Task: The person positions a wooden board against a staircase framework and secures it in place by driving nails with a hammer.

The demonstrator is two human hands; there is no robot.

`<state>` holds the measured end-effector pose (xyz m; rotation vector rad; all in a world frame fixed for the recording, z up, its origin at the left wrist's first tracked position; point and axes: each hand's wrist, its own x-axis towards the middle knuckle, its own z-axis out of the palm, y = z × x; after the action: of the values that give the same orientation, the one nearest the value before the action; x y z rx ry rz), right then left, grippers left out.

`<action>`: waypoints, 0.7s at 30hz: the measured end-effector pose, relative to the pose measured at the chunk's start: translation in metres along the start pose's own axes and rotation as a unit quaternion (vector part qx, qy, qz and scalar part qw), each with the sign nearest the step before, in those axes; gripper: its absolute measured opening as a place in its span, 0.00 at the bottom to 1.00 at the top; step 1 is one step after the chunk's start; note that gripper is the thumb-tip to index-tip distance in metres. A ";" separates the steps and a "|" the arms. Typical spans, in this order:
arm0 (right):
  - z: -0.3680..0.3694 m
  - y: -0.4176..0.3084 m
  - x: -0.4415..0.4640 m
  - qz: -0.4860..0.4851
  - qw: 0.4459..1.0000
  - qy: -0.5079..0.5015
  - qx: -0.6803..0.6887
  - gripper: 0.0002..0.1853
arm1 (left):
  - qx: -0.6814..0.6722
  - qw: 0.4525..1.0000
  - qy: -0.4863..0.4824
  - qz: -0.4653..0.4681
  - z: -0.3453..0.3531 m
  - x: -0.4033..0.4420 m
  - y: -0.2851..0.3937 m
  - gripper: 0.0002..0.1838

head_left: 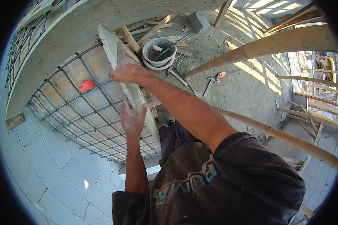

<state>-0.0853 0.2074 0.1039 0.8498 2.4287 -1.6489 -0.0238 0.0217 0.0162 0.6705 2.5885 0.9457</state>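
My right hand (128, 72) is at the upper part of a pale wooden board (108, 45) along the edge of the formwork, with thumb and fingers on either side of it; part of the grip is hidden. Lower down, my left hand (132, 119) is dusty and open, its fingers spread beside the board's inner face and over the steel rebar grid (95, 100). Nothing shows in that hand. A small red-orange object (87, 86), its kind unclear, lies on the grid to the left of both hands.
A bucket (159, 52) with grey mix and a tool stands beyond the board. On the dirt floor are a hammer (210, 84), a red-handled saw (222, 74) and a concrete block (198, 23). Bamboo poles (266, 48) cross the right side; a block wall (60, 165) borders the left.
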 end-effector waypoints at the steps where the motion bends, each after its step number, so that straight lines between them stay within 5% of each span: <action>1: -0.010 -0.013 -0.015 0.001 1.000 -0.002 0.003 0.58 | 0.003 1.000 0.003 0.011 -0.014 0.026 0.024 0.35; 6: 0.023 0.016 0.025 0.001 0.999 0.049 0.006 0.59 | 0.067 0.976 0.136 0.154 0.003 0.093 0.020 0.31; 7: 0.025 0.015 0.020 0.001 0.996 0.090 -0.018 0.59 | 0.000 0.975 0.163 0.148 0.013 0.098 0.004 0.30; 10: 0.007 0.024 0.005 -0.024 0.996 -0.022 0.086 0.59 | -0.118 0.964 0.211 0.108 0.043 0.088 -0.024 0.26; 12: 0.009 0.046 -0.006 -0.076 0.989 0.016 0.128 0.63 | -0.082 0.972 0.211 0.064 0.045 0.088 -0.002 0.25; 15: 0.033 0.141 -0.029 -0.207 0.925 0.104 0.300 0.50 | -0.022 0.975 0.221 0.008 0.015 0.093 0.039 0.24; 18: 0.066 0.291 -0.054 0.018 0.959 0.018 0.281 0.32 | 0.026 0.971 0.232 -0.055 0.017 0.089 0.055 0.24; 20: 0.089 0.415 -0.068 0.225 0.967 -0.023 0.118 0.28 | 0.022 0.964 0.252 -0.078 0.020 0.088 0.064 0.24; 21: 0.097 0.485 -0.074 0.241 0.970 -0.036 0.027 0.28 | 0.020 0.961 0.263 -0.087 0.024 0.088 0.065 0.25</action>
<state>0.1910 0.2208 -0.3127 1.2410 1.9283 -1.5258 -0.0671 0.1246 0.0311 0.2046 3.0656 1.1393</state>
